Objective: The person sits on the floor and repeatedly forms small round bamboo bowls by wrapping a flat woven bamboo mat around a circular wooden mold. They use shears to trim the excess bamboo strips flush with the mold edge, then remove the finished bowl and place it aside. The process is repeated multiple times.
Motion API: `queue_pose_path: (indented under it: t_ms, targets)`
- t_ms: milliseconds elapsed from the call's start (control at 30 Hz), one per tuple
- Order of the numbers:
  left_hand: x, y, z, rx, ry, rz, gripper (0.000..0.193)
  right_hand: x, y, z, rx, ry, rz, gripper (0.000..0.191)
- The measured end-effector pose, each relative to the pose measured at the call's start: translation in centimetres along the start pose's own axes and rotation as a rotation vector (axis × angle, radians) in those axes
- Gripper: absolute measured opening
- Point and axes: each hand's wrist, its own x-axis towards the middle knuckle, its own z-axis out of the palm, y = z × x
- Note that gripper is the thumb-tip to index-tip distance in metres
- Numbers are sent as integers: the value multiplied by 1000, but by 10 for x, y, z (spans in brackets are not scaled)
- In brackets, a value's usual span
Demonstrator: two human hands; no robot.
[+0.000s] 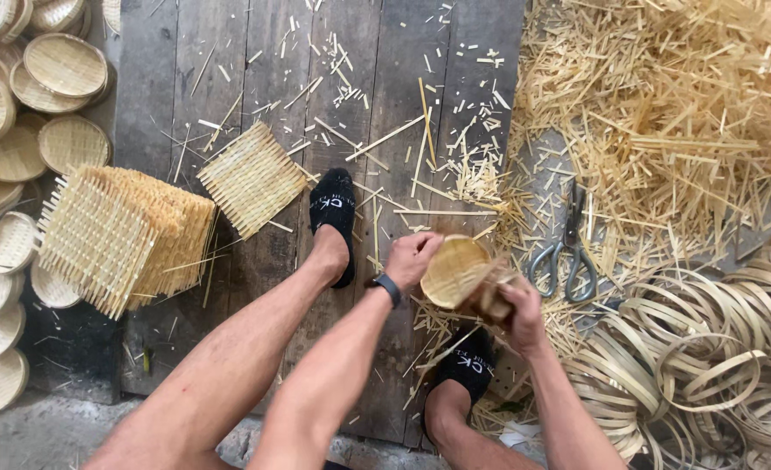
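Note:
A small round woven bamboo basket (451, 265) is held between both hands above the dark wooden boards. My left hand (412, 257), with a dark band on its wrist, grips the basket's left rim. My right hand (521, 312) clasps the right side, where loose bamboo strip ends (487, 292) stick out of the weave. My two feet in black slippers (334, 209) rest on the boards below the hands.
A stack of square woven mats (120, 233) and a single mat (252, 177) lie at left. Finished round baskets (20, 104) pile along the left edge. Scissors (567, 252) lie right of the hands, bamboo hoops (707, 348) at lower right, strip scraps (664, 104) at upper right.

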Motion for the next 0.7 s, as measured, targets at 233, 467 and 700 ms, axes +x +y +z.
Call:
queue_pose_path:
  t_ms: [233,467,700]
  targets:
    - [59,-19,-66,444,104,143,23,-14,-9,-21,172,53,-92,41]
    - [67,33,-52,-551,-256,1,18,-6,-19,9,141,39,-19,49]
    - [-12,7,22,-385,-50,-348,48,8,-20,44,75,-39,93,65]
